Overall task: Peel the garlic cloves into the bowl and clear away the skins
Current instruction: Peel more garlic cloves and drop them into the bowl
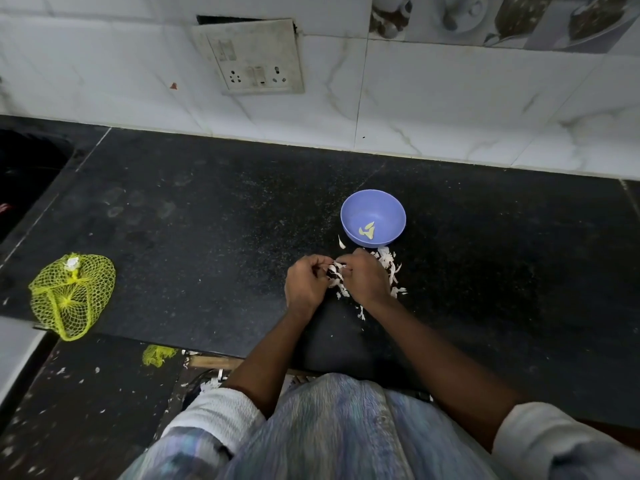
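On the black stone counter (207, 209) below the tiled wall, both hands meet just before the blue bowl (373, 217): left hand (306, 284) and right hand (365, 277) pinch a garlic clove (335, 268) between curled fingertips. Peeled cloves (367, 231) lie in the bowl; skins (389, 268) litter the counter beside it.

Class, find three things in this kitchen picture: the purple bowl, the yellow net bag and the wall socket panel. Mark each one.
purple bowl (349, 211): head view, on its inner left wall.
yellow net bag (71, 296): head view, on the middle of the mesh.
wall socket panel (249, 57): head view, on its faceplate centre.
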